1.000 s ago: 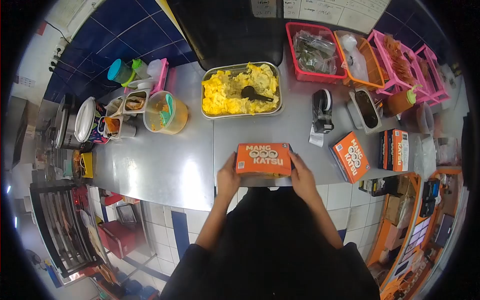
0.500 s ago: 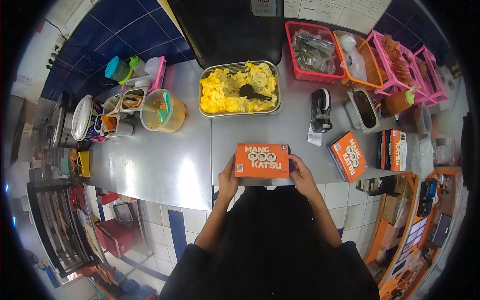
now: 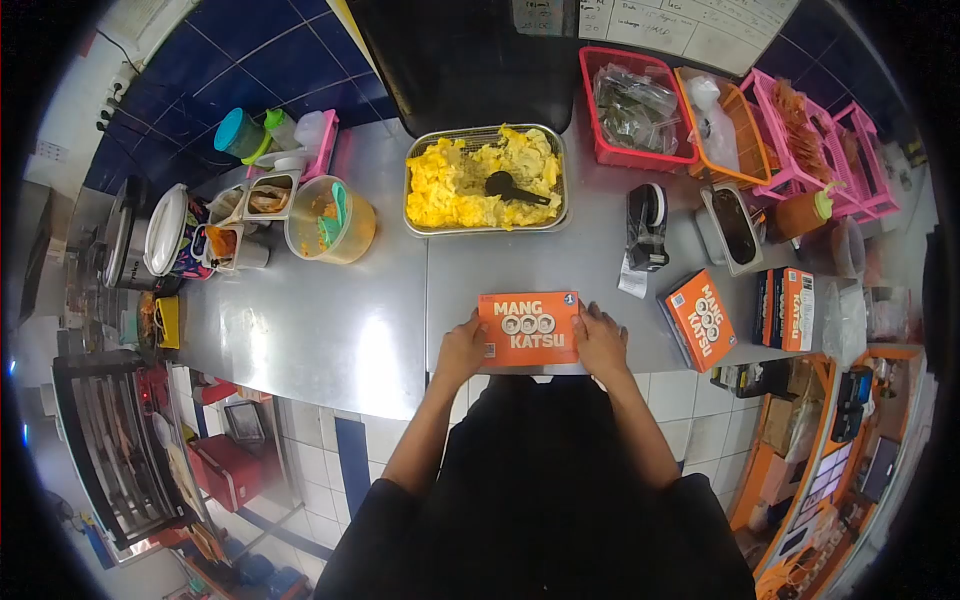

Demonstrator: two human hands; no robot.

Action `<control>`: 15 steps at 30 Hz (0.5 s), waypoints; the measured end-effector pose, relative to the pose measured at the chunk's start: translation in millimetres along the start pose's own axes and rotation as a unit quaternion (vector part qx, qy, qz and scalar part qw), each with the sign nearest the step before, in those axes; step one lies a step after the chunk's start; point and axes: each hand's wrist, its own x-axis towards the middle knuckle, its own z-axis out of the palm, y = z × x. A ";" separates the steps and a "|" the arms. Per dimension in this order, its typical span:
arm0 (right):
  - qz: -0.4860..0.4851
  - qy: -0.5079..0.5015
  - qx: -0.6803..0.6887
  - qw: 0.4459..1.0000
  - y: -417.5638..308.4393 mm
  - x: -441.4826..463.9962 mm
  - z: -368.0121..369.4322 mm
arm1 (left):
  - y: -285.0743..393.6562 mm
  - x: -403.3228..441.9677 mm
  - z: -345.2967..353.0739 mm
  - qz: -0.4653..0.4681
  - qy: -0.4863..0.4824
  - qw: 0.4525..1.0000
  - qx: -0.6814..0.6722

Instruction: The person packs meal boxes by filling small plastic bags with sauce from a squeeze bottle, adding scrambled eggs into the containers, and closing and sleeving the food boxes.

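Note:
An orange cardboard box point(image 3: 528, 350) printed "MANG KATSU" lies lid up at the front edge of the steel counter. My left hand point(image 3: 464, 350) grips its left side, and my right hand point(image 3: 603, 343) grips its right side, fingers bent over the far right corner. Behind the box stands a metal tray point(image 3: 412, 226) of yellow, scrambled-egg-like food. A black scoop point(image 3: 515, 188) rests on that food. Another orange box point(image 3: 698, 318) sits to the right of my right hand, with a stack of boxes point(image 3: 785, 308) beyond it.
A tape dispenser point(image 3: 647, 228) and a metal container of dark sauce point(image 3: 732, 225) stand at right. Behind them are a red basket point(image 3: 640, 152), an orange basket point(image 3: 735, 172) and pink racks. A clear tub point(image 3: 345, 240) stands at left. The steel counter point(image 3: 330, 335) ends just before my body.
The box now sits slightly lower and further right in view, its face turned more toward me. My right hand has shifted up along the box's right side. The whole view has moved slightly.

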 end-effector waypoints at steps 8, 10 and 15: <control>-0.413 -0.059 -0.199 0.887 -17.5 13.6 -35.3 | 51.7 2.6 -39.8 0.224 -0.158 0.904 0.328; -0.426 -0.046 -0.201 0.881 -14.5 18.8 -27.7 | 58.9 4.9 -38.6 0.229 -0.165 0.899 0.335; -0.454 0.023 -0.178 0.873 -0.6 18.5 -17.8 | 50.2 13.3 -33.5 0.329 -0.096 0.887 0.310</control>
